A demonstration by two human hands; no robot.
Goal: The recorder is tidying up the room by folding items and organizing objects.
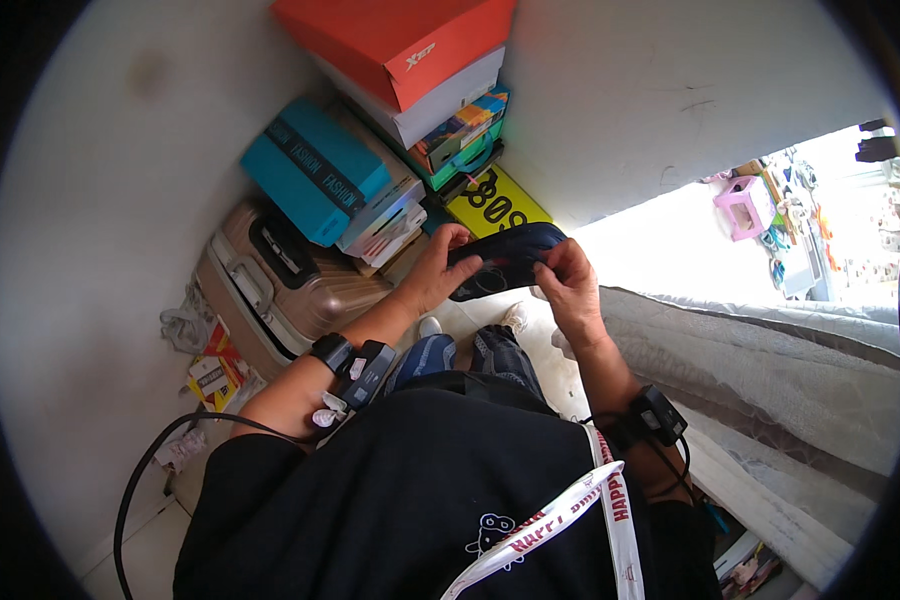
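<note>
A dark navy zip case or pouch (506, 251) is held up between both hands, in front of the legs. My left hand (450, 266) grips its left end, with the thumb on the near face. At the right end, my right hand (568, 281) pinches the near edge between thumb and fingers. Some pale, thin loops show on the dark near face; I cannot tell what they are. Beyond the case lies a yellow box with black figures (495, 202).
Stacked boxes, topped by a red shoebox (420, 45), stand against the wall. A teal box (315, 169) lies near a rose-gold suitcase (330, 300) at the left. A mattress (742, 360) is on the right. Plastic bags (187, 326) lie by the left wall.
</note>
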